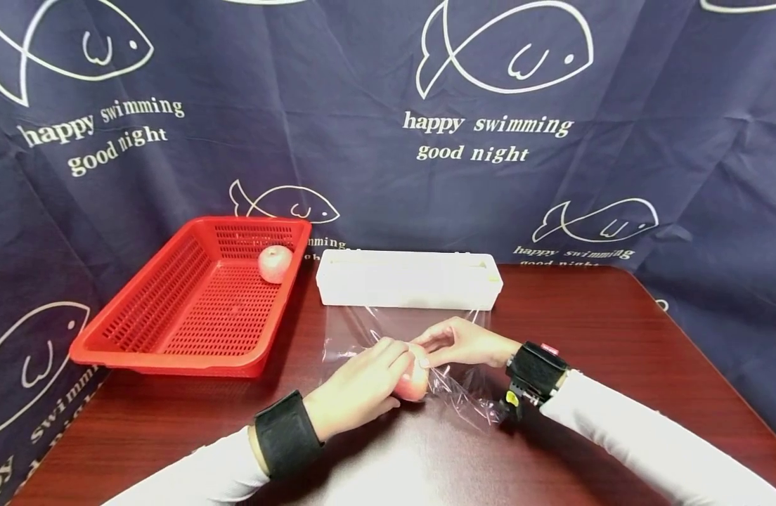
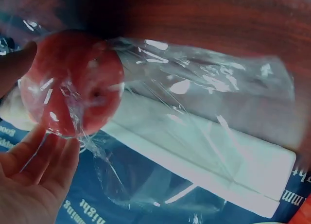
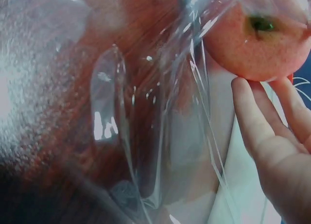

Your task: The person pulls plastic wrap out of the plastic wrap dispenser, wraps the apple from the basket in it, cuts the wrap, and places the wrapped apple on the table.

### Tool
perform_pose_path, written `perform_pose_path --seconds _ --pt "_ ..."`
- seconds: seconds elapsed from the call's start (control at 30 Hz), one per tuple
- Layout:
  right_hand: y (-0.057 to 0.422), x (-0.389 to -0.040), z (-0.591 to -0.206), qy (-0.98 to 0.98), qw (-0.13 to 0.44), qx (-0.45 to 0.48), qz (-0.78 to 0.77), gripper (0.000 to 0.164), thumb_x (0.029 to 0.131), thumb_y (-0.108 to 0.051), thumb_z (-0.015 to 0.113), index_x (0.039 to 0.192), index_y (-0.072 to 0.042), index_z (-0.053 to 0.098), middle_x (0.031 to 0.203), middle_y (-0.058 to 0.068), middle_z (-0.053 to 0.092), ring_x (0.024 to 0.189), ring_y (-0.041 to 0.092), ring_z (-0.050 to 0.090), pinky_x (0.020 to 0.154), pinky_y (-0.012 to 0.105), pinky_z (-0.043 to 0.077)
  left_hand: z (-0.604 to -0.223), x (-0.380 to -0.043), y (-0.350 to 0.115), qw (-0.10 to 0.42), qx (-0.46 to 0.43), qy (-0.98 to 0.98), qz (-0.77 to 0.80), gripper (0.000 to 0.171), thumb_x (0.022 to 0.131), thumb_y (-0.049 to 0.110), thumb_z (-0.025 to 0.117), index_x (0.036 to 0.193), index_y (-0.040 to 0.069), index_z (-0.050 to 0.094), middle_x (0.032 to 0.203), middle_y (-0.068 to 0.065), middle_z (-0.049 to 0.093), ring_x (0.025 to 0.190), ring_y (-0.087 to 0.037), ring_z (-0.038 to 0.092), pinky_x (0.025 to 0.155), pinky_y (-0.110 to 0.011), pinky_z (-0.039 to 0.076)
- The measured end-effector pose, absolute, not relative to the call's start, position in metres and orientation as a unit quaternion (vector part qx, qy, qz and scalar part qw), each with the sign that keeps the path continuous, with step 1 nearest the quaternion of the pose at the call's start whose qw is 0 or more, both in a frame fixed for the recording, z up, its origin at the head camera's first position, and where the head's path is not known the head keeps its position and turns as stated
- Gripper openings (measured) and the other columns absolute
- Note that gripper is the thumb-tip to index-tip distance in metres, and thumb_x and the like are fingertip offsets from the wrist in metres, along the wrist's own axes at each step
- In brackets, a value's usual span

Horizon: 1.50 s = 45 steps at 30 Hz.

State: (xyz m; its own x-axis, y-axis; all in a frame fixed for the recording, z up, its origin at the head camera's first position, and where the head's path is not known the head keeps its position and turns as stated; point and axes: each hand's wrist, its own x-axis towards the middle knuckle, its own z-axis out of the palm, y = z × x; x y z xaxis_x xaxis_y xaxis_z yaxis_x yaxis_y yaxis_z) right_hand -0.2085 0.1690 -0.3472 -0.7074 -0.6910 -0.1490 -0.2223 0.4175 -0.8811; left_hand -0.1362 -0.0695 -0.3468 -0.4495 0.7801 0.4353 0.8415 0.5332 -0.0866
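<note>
A pinkish-red apple [image 1: 415,385] is held over the near side of the table, partly covered by clear cling film [image 1: 460,400]. My left hand [image 1: 356,386] grips it from the left, thumb on one side and fingers on the other, as the left wrist view shows. From the right, my right hand [image 1: 467,343] has its thumb and fingers bent around the far side of the apple. In the right wrist view, fingertips [image 3: 240,85] touch the fruit near its stem hollow. Wrinkled film [image 2: 209,78] trails from the apple in the left wrist view.
A white cling film box [image 1: 410,281] stands at the table's back edge, with film stretching from its front. At the left, a red plastic basket [image 1: 249,360] contains another apple [image 1: 275,264]. A dark blue printed curtain [image 1: 363,91] hangs behind the brown table [image 1: 590,337].
</note>
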Motion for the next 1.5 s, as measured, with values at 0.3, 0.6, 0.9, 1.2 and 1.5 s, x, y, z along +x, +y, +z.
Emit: perform_pose_path --seconds 0.3,0.6,0.9,1.2,1.5 --pt "0.173 -0.217 -0.347 0.829 0.251 -0.279 -0.416 0.047 0.086 -0.030 0.070 0.124 -0.004 0.063 0.118 0.013 0.066 0.103 0.012 0.066 0.086 0.021 0.052 -0.350 -0.150 -0.064 0.191 -0.469 -0.858 -0.091 0.073 0.062 0.023 0.089 0.122 0.009 0.049 0.117 -0.002 0.054 0.113 -0.017 0.052 0.100 -0.029 0.048" --pt "0.171 -0.216 -0.339 0.852 0.232 -0.306 -0.356 0.046 0.091 -0.034 0.063 0.125 -0.003 0.062 0.120 0.012 0.069 0.106 0.015 0.066 0.090 0.024 0.053 -0.352 -0.161 -0.062 0.219 -0.466 -0.851 -0.106 0.067 0.060 0.023 0.087 0.116 0.009 0.052 0.108 -0.001 0.056 0.103 -0.017 0.053 0.095 -0.028 0.049" --pt "0.175 -0.210 -0.300 0.890 0.100 -0.340 -0.286 0.038 0.090 -0.025 0.066 0.119 -0.001 0.065 0.114 0.012 0.071 0.106 0.024 0.068 0.089 0.034 0.056 -0.349 -0.173 -0.060 0.190 -0.444 -0.865 -0.133 0.066 0.060 0.030 0.085 0.113 0.006 0.055 0.106 -0.004 0.058 0.100 -0.017 0.053 0.092 -0.027 0.050" --pt "0.155 -0.173 -0.295 0.849 -0.103 -0.482 -0.189 0.050 0.068 -0.024 0.085 0.109 -0.003 0.065 0.100 0.004 0.069 0.090 0.014 0.065 0.081 0.025 0.054 -0.343 -0.185 -0.058 0.153 -0.430 -0.876 -0.157 0.062 0.060 0.034 0.084 0.109 0.006 0.058 0.099 -0.004 0.059 0.094 -0.016 0.053 0.083 -0.027 0.051" --pt "0.143 -0.167 -0.326 0.864 -0.153 -0.465 -0.117 0.077 0.053 -0.031 0.092 0.116 -0.003 0.056 0.111 0.005 0.059 0.106 0.018 0.054 0.095 0.032 0.048 -0.341 -0.201 -0.055 0.082 -0.415 -0.883 -0.202 0.052 0.063 0.035 0.083 0.101 0.007 0.062 0.091 -0.003 0.062 0.085 -0.014 0.056 0.074 -0.022 0.049"
